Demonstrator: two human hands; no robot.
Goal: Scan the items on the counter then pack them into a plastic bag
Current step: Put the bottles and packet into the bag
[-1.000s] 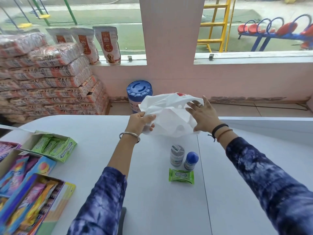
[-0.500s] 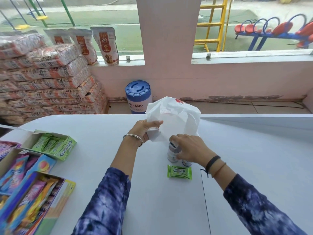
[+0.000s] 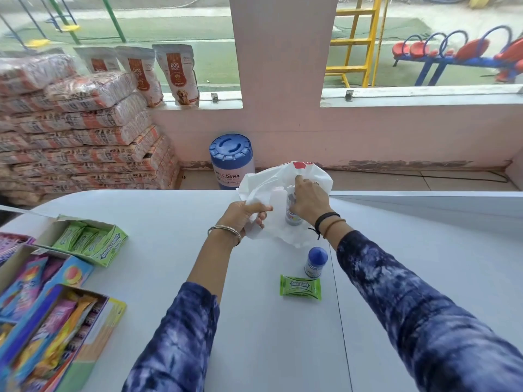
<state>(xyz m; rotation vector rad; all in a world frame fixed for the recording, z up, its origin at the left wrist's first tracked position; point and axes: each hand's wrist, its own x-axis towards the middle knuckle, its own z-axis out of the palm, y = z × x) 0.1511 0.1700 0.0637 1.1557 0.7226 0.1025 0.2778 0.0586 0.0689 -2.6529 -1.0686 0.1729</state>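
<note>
A white plastic bag (image 3: 278, 181) lies open at the far middle of the counter. My left hand (image 3: 245, 215) grips its near left edge. My right hand (image 3: 310, 202) holds a small grey-capped container (image 3: 293, 217) upright inside the bag's mouth. A small bottle with a blue cap (image 3: 316, 262) stands on the counter just in front of the bag. A green Doublemint gum pack (image 3: 300, 287) lies flat next to the bottle, nearer to me.
An open green Doublemint box (image 3: 87, 241) and colourful candy boxes (image 3: 48, 312) line the counter's left edge. A seam (image 3: 339, 321) runs down the counter. Beyond the counter stand a blue-lidded tub (image 3: 231, 159) and stacked sacks (image 3: 79, 137).
My right hand took the grey-capped container off the counter and moved it up into the bag. The blue-capped bottle, hidden by that hand before, now shows. My left hand kept its hold on the bag.
</note>
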